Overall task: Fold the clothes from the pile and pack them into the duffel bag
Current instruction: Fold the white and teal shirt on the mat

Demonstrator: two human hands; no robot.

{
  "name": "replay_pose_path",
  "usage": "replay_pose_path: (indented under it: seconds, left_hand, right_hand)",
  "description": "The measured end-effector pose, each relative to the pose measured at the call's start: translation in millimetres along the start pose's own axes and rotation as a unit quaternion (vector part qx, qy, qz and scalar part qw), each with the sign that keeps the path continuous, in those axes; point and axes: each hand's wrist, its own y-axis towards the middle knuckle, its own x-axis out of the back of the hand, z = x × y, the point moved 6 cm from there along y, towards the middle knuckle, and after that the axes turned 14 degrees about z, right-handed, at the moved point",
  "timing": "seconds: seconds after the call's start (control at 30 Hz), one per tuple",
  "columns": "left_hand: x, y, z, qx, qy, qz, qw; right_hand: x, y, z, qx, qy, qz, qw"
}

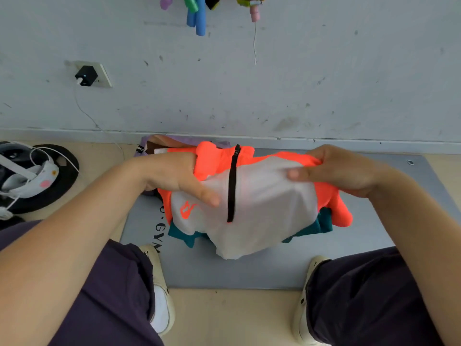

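Observation:
I hold a folded orange and white zip-up top (262, 203) above the grey mat (249, 268). My left hand (174, 176) grips its left side, thumb on the white front near the black zipper. My right hand (341, 168) grips its right side, thumb on top and fingers behind the cloth. A teal garment (321, 224) shows under the top's lower edge. The purple duffel bag (159, 143) lies open behind my left hand, against the wall, mostly hidden.
A white headset with cables (27, 176) lies on a black round pad at the left. A charger (86, 75) is plugged into a wall socket. Coloured items (197, 13) hang on the wall above. My knees and shoes frame the mat's near edge.

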Motion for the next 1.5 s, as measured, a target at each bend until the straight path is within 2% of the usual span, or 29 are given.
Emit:
replay_pose_path:
  seconds: [0.03,0.1,0.2,0.27,0.3,0.37,0.43,0.47,0.53,0.57,0.6,0.63,0.7,0.77,0.83,0.9,1.0,1.1,1.17,1.2,1.27,1.33,1.4,1.5]
  left_hand:
    - [-0.7,-1.7,6.5,0.029,-0.002,0.014,0.999]
    - [5.9,-3.0,13.7,0.03,-0.019,-0.013,0.999]
    - [20.2,-6.3,9.0,-0.031,-0.091,-0.109,0.989]
    - [26.1,-9.4,6.4,-0.066,-0.167,-0.189,0.965]
    - [28.9,-11.9,5.0,-0.076,-0.189,-0.231,0.951]
    - [33.2,-17.4,2.4,-0.075,-0.179,-0.288,0.938]
    - [34.9,-21.5,2.6,-0.041,-0.11,-0.272,0.955]
    - [32.7,-22.4,3.6,-0.005,-0.051,-0.228,0.972]
    - [19.7,-22.9,10.9,0.093,0.063,-0.088,0.99]
    - [10.4,-23.8,15.0,0.125,0.082,-0.024,0.988]
    - [5.8,-25.4,17.1,0.133,0.083,0.0,0.988]
    - [8.4,-27.2,16.5,0.121,0.078,-0.019,0.989]
    - [21.0,-31.2,11.3,0.034,-0.02,-0.109,0.993]
    - [27.0,-33.1,3.3,-0.081,-0.17,-0.158,0.969]
    - [27.3,-31.8,0.6,-0.136,-0.256,-0.171,0.941]
    - [26.4,-29.5,1.2,-0.127,-0.251,-0.184,0.942]
    - [30.1,-32.8,3.5,-0.063,-0.177,-0.186,0.964]
    - [24.2,-33.1,9.7,0.019,-0.011,-0.096,0.995]
    - [13.7,-30.7,15.0,0.063,0.054,-0.044,0.996]
    - [13.6,-30.7,15.5,0.065,0.067,-0.051,0.994]
    - [21.8,-32.5,16.3,0.039,0.043,-0.111,0.992]
    - [30.8,-35.0,17.1,-0.001,-0.037,-0.174,0.984]
    - [29.8,-32.8,15.8,-0.038,-0.111,-0.192,0.974]
    - [24.2,-26.2,12.8,-0.055,-0.125,-0.2,0.97]
  right_hand:
    - [5.4,-2.3,0.2,0.025,0.029,-0.02,0.999]
    - [12.3,-5.1,-0.5,0.076,0.097,-0.035,0.992]
    - [19.5,-5.5,-8.4,0.086,0.125,-0.086,0.985]
    - [19.5,-6.8,-11.2,0.068,0.116,-0.105,0.985]
    - [17.6,-8.2,-11.5,0.053,0.104,-0.094,0.989]
    - [11.7,-11.9,-12.4,-0.002,0.01,-0.026,1.0]
    - [2.9,-16.6,-15.6,-0.077,-0.097,0.065,0.99]
    - [1.6,-18.7,-18.1,-0.105,-0.123,0.087,0.983]
    - [6.7,-22.3,-17.2,-0.109,-0.13,0.067,0.983]
    - [9.3,-23.7,-16.0,-0.091,-0.11,0.052,0.988]
    - [11.5,-24.7,-14.8,-0.068,-0.075,0.039,0.994]
    - [13.0,-24.9,-14.2,-0.044,-0.035,0.026,0.998]
    - [16.7,-23.3,-14.7,-0.004,0.046,-0.007,0.999]
    - [15.2,-19.9,-12.6,0.04,0.124,-0.032,0.991]
    - [12.6,-16.9,-10.9,0.061,0.154,-0.055,0.985]
    - [7.3,-14.2,-11.2,0.035,0.135,-0.052,0.989]
    - [-3.1,-12.6,-11.9,-0.018,0.054,0.031,0.998]
    - [-3.7,-13.5,-15.0,-0.084,-0.069,0.074,0.991]
    - [0.4,-14.1,-14.6,-0.079,-0.088,0.056,0.991]
    - [2.6,-14.0,-15.0,-0.066,-0.084,0.044,0.993]
    - [5.2,-12.5,-16.5,-0.036,-0.048,0.029,0.998]
    - [5.7,-10.5,-16.2,-0.005,0.013,0.006,1.0]
    - [6.2,-6.4,-16.7,0.024,0.089,-0.019,0.996]
    - [1.2,-0.8,-13.1,0.04,0.142,-0.057,0.987]
